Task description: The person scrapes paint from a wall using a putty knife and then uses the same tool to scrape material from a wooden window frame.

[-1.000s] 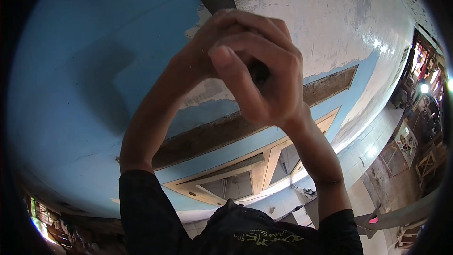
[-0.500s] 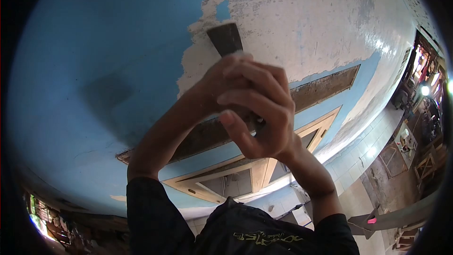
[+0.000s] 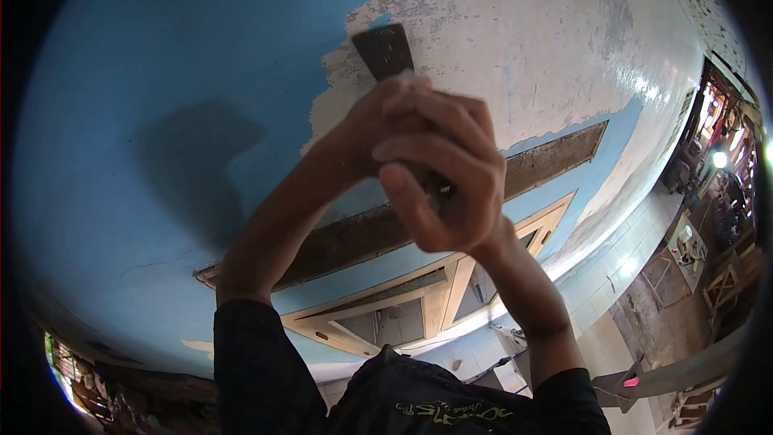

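A paint scraper (image 3: 385, 48) with a dark, flared metal blade lies against the wall, at the ragged border between blue paint (image 3: 201, 48) and the bare whitish patch (image 3: 515, 56). My left hand (image 3: 374, 117) is closed around it just below the blade. Over and behind it, my right hand (image 3: 455, 169) wraps its fingers across the left hand and the handle, with the thumb bent in front. Most of the handle is hidden; a dark part of it shows inside the right hand. A small blue remnant touches the blade's upper edge.
Below the hands runs a recessed brown strip (image 3: 346, 246) in the wall, and under it a pale wooden window frame (image 3: 439, 298). White tiles (image 3: 600, 274) line the lower right. Cluttered wooden items (image 3: 725, 282) stand at the far right.
The scraper blade and both hands have moved slightly up the wall, and the blade now covers most of the small blue remnant. Both hands keep their grip.
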Demonstrator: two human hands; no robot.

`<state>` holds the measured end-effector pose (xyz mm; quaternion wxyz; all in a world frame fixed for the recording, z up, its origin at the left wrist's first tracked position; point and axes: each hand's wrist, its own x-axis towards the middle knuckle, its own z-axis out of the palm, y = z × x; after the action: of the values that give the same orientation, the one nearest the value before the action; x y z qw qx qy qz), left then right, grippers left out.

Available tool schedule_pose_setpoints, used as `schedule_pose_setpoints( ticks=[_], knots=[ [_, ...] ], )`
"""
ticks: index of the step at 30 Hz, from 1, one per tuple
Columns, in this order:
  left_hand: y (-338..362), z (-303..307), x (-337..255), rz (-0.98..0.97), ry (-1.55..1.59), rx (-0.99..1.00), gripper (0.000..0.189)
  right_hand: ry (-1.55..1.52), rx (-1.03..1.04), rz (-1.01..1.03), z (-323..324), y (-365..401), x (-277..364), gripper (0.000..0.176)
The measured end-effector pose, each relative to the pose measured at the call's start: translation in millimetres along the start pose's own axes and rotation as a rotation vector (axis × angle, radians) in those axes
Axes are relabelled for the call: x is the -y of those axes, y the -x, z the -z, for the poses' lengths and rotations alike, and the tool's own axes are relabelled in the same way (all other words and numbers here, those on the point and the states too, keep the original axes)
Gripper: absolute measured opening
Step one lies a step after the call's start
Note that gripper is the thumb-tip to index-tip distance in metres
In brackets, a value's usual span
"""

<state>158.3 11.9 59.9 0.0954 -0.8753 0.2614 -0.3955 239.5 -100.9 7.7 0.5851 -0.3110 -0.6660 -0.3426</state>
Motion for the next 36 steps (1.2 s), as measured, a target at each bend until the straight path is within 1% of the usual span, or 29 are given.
schedule_pose_setpoints(
  ticks=[3, 6, 7, 9, 12, 15, 17, 19, 21, 24, 27, 30, 33, 36],
  knots=[
    [-4, 5, -6, 0.023, -0.082, 0.000, 0.018, -0.020, 0.066, -0.069, 11, -12, 13, 0.018],
    [20, -9, -12, 0.175, 0.065, 0.082, 0.020, -0.033, 0.105, -0.077, 10, 7, 24, 0.019],
    [18, -7, -10, 0.115, 0.014, 0.053, 0.019, -0.046, 0.085, -0.112, 5, 11, 27, 0.019],
    [14, -3, -11, 0.008, -0.067, 0.009, 0.019, -0.034, 0.061, -0.078, 4, 1, 21, 0.019],
    [-5, 13, -15, 0.128, 0.112, 0.098, 0.018, -0.050, 0.080, -0.076, 11, -14, 22, 0.018],
    [14, 1, -16, 0.186, 0.144, 0.040, 0.018, -0.035, 0.074, -0.089, 6, 4, 27, 0.017],
    [11, 3, -8, 0.113, 0.089, 0.086, 0.017, -0.009, 0.038, -0.051, 1, 2, 21, 0.017],
    [7, 8, -8, 0.083, 0.061, 0.092, 0.017, 0.004, -0.006, -0.035, -3, -5, 17, 0.021],
    [-6, 14, -14, 0.080, 0.059, 0.041, 0.016, -0.028, 0.039, -0.053, 4, -15, 18, 0.017],
    [6, 4, -13, 0.021, 0.005, 0.004, 0.017, -0.042, 0.066, -0.101, 7, -1, 28, 0.016],
    [10, 1, -7, 0.144, 0.083, 0.063, 0.018, -0.021, 0.030, -0.063, 0, -5, 20, 0.016],
    [-7, 13, -3, -0.033, -0.090, 0.090, 0.018, -0.019, 0.032, -0.039, 4, -18, 14, 0.016],
    [-4, 8, -13, 0.057, -0.060, 0.066, 0.017, -0.034, 0.052, -0.073, 7, -11, 19, 0.015],
    [-1, 6, -5, 0.014, 0.065, 0.067, 0.018, -0.037, 0.024, -0.052, 4, -9, 20, 0.014]
  ],
)
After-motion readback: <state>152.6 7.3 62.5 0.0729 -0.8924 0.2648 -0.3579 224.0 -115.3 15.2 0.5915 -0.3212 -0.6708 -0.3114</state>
